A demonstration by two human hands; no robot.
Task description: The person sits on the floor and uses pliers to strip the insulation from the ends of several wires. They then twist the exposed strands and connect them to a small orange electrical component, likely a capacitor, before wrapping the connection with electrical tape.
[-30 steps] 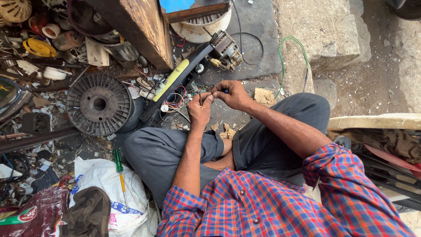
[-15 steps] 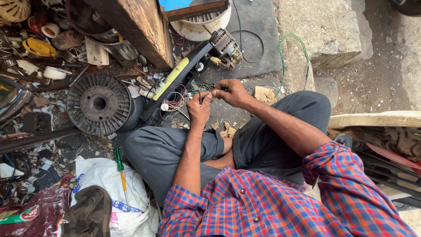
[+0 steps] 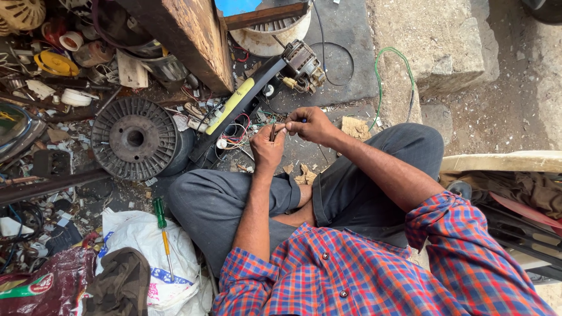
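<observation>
A thin dark wire end (image 3: 273, 131) is being pinched between the two hands, just above the person's crossed knees. The left hand (image 3: 267, 147) is gripping it with closed fingers; the right hand (image 3: 309, 124) is closing narrowly on something small, possibly a blue-tipped tool, though it is too tiny to tell. Beyond the wire, a tangle of coloured leads (image 3: 235, 136) is lying loose beside a black and yellow casing (image 3: 237, 111), so the wiring looks unfinished. Left of the casing sits a ribbed black spool (image 3: 135, 138); a green screwdriver (image 3: 161, 225) is resting untouched.
</observation>
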